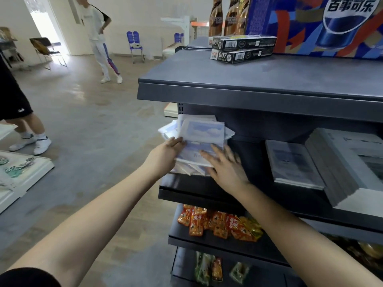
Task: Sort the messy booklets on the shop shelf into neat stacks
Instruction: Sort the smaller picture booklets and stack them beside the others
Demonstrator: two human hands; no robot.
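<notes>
A loose pile of pale blue and white booklets (202, 131) lies askew at the left end of the dark middle shelf (186, 192). My left hand (165, 154) grips the pile's left edge, thumb over the top booklet. Flat on the near booklet rests my right hand (226, 164) with fingers spread and straight. To the right on the same shelf lie a neat grey booklet stack (294, 162) and a taller stack (348, 166).
The top shelf (228, 79) overhangs the pile and carries two black 007 boxes (242, 49) and bottles (226, 15). Orange snack packets (217, 223) fill the shelf below. Two people (99, 38) stand on the open floor to the left, near a white board (20, 172).
</notes>
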